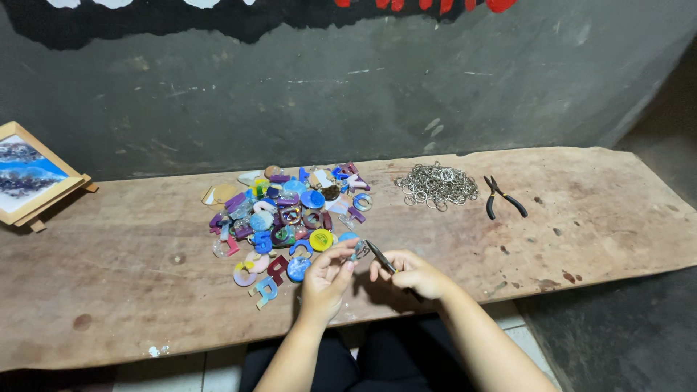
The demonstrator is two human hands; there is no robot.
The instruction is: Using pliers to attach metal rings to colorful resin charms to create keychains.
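From the head camera, the person sat at a rough wooden bench (pixel 109 283) set against a dark wall. The left hand (pixel 327 279) pinched a small charm (pixel 354 250), bluish and glossy, between thumb and fingertips, just above the bench's near edge. The right hand (pixel 414 274) was closed around the handles of small pliers (pixel 379 256), whose tip pointed to ten o'clock and met the charm; whether a ring sat in that tip I could not make out, the spot being too small.

The charm looked light, stiff and a bit slippery, probably cast resin, so a pinch on its flat faces seemed the safest hold, with the edge left free for the tool.

At eleven o'clock from the hands lay a heap of coloured letter and disc pieces (pixel 287 210). At one o'clock sat a pile of metal rings (pixel 437 185), with a second pair of black-handled pliers (pixel 501 197) just beside it. A framed picture (pixel 29 178) stood at the bench's far left end.
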